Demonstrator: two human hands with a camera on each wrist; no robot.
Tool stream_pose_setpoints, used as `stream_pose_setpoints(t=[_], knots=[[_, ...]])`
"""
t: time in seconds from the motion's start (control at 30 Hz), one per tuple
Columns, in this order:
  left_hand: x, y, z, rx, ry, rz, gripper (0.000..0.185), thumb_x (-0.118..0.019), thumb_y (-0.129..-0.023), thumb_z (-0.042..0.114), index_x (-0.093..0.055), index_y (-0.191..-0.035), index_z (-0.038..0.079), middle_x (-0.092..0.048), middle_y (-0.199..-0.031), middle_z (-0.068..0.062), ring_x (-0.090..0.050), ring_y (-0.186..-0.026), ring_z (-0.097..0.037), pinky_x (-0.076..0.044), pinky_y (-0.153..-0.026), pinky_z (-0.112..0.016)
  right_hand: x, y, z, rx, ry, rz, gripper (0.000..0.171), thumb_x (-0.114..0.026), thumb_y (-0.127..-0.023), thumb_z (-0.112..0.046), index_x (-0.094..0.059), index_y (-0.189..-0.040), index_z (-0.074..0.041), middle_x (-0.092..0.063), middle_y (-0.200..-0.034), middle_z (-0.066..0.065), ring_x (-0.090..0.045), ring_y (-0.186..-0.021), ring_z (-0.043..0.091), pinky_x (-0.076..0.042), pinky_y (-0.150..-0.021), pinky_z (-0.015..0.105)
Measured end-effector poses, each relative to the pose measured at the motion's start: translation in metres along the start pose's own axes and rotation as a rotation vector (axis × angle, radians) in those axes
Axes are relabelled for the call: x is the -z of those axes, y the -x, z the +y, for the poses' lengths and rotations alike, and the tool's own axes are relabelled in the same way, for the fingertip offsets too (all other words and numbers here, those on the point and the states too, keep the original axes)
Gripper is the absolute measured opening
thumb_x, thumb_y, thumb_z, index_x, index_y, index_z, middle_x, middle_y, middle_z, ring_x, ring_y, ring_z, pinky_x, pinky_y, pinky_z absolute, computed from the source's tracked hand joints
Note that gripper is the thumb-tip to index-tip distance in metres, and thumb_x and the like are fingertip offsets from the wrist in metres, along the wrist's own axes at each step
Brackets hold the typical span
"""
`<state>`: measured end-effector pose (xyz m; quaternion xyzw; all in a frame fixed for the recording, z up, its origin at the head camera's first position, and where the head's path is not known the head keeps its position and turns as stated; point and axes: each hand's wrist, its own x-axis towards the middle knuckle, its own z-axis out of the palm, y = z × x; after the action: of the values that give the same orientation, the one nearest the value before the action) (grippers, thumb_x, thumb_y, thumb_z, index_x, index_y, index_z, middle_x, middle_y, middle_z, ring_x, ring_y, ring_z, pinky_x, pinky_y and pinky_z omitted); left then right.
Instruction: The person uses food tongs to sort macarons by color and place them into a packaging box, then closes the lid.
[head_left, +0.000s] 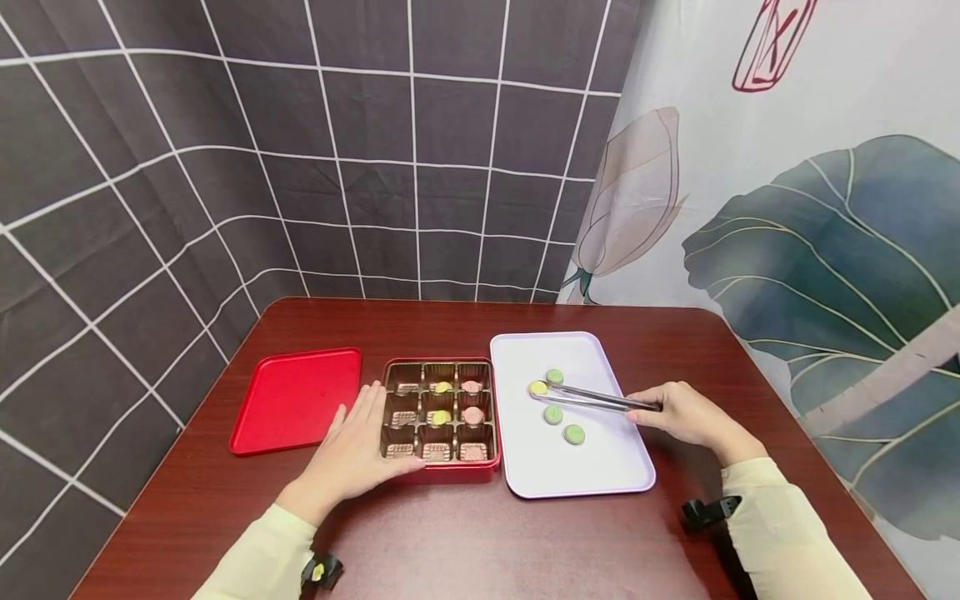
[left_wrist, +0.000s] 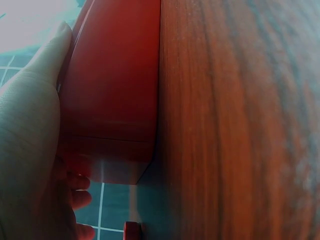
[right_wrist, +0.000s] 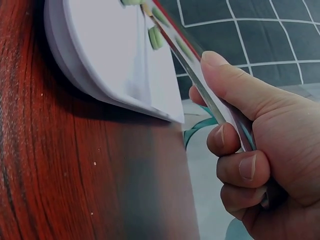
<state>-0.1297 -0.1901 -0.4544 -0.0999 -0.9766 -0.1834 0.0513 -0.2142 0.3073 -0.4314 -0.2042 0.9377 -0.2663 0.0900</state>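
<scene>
Two hands work over the brown bench [head_left: 420,542] in the head view: the left hand [head_left: 348,454], thumb spread wide from its straight fingers, rests against the left side and near edge of a red box [head_left: 461,473], while the right hand [head_left: 686,417] holds metal tongs [head_left: 611,398]. Between the tong tips sits a yellow macaron [head_left: 537,388], over the left part of a white tray [head_left: 577,473]; whether it is lifted cannot be told. Three green macarons [head_left: 573,434] lie on that tray, right of the box. Inside the box's nine compartments, two yellow pieces [head_left: 441,417] occupy the far-middle and centre ones, two pink pieces [head_left: 472,415] the far-right and middle-right ones. Toward the bench's left edge lies a red lid [head_left: 300,400]. From the left wrist, the thumb lies along the box's rim, fingertips beside its end wall. From the right wrist, thumb and curled fingers grip the tongs, which reach across the tray.
</scene>
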Motion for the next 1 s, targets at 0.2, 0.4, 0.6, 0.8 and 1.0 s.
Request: stream_pose_setpoints(t=[0.2, 0.4, 0.6, 0.8, 1.0], knots=[[-0.001, 0.0, 0.0, 0.002, 0.002, 0.002, 0.123, -0.064, -0.066, 0.078, -0.022, -0.151, 0.0, -0.023, -0.156, -0.017, -0.017, -0.144, -0.035, -0.017, -0.111, -0.06, 0.002, 0.0, -0.005, 0.001, -0.013, 0.003, 0.03, -0.077, -0.082, -0.027, -0.075, -0.109, -0.013, -0.072, -0.094, -0.004, -0.063, -0.081, 0.011, -0.054, -0.074, 0.026], [-0.002, 0.0, -0.001, 0.004, 0.01, -0.001, 0.123, -0.064, -0.066, 0.079, -0.022, -0.151, 0.0, -0.022, -0.156, -0.017, -0.016, -0.145, -0.034, -0.016, -0.111, -0.06, 0.003, -0.001, -0.015, 0.046, -0.031, 0.019, 0.029, -0.078, -0.082, -0.023, -0.075, -0.108, -0.012, -0.072, -0.091, -0.004, -0.06, -0.073, 0.011, -0.052, -0.065, 0.024], [-0.003, 0.0, -0.003, 0.003, 0.009, 0.003, 0.123, -0.064, -0.066, 0.079, -0.021, -0.151, 0.001, -0.023, -0.156, -0.017, -0.016, -0.145, -0.034, -0.016, -0.111, -0.06, 0.004, -0.003, -0.032, 0.133, -0.048, 0.038, 0.026, -0.078, -0.081, -0.019, -0.075, -0.105, -0.01, -0.068, -0.077, -0.006, -0.052, -0.061, 0.006, -0.044, -0.052, 0.022], [-0.003, 0.0, -0.003, 0.007, 0.023, 0.003, 0.124, -0.064, -0.065, 0.079, -0.022, -0.151, 0.001, -0.023, -0.156, -0.017, -0.016, -0.144, -0.035, -0.016, -0.111, -0.061, 0.005, -0.005, -0.053, 0.19, -0.074, 0.019, 0.029, -0.077, -0.082, -0.026, -0.075, -0.108, -0.012, -0.067, -0.074, -0.005, -0.042, -0.053, 0.003, -0.033, -0.044, 0.02], [-0.001, 0.0, -0.002, 0.002, 0.024, -0.003, 0.124, -0.067, -0.065, 0.077, -0.021, -0.151, 0.001, -0.023, -0.156, -0.017, -0.016, -0.145, -0.034, -0.016, -0.111, -0.061, 0.001, -0.01, -0.071, 0.26, -0.074, 0.002, 0.029, -0.074, -0.084, -0.033, -0.075, -0.108, -0.018, -0.071, -0.091, -0.011, -0.047, -0.057, 0.002, -0.034, -0.045, 0.019]])
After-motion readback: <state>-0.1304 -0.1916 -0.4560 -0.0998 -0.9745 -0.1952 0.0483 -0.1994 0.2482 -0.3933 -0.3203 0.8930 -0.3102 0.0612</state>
